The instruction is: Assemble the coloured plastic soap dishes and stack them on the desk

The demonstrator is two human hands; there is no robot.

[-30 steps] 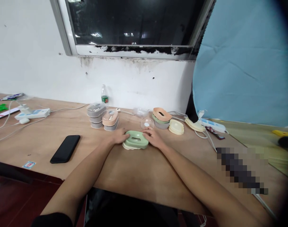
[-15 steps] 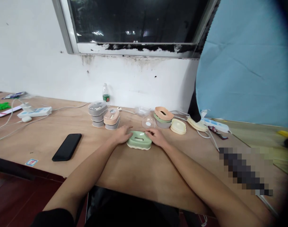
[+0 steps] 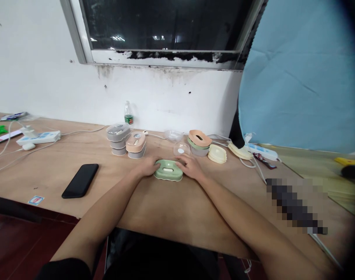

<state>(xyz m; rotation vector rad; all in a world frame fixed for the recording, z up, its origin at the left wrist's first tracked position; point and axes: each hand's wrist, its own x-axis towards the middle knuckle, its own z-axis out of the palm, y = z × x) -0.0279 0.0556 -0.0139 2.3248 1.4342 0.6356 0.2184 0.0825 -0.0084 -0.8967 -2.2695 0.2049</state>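
A green oval plastic piece with a slot in its top [image 3: 171,176] lies flat on the table in front of me, over a thin pale wavy rim. Something whitish shows through the slot. My left hand [image 3: 149,166] grips its left end, thumb on the upper edge. At the opposite end my right hand [image 3: 191,166] holds it the same way, fingers curled behind. The far side of the piece is partly hidden by my fingers. Just behind my right hand lies a clear plastic lid [image 3: 180,149].
Grey boxes with clear lids [image 3: 118,134] and a peach-topped box [image 3: 135,142] stand behind left. An orange slotted piece [image 3: 200,138] tops a stack behind right, beside cream trays [image 3: 217,153]. A phone [image 3: 80,181], bottle [image 3: 128,112], power strips [image 3: 39,137] and cables lie around.
The green piece sits lower over the pale rim, less of which shows. Its slot now looks whitish inside. My right-hand fingers have shifted slightly; the whole view has drifted a little.
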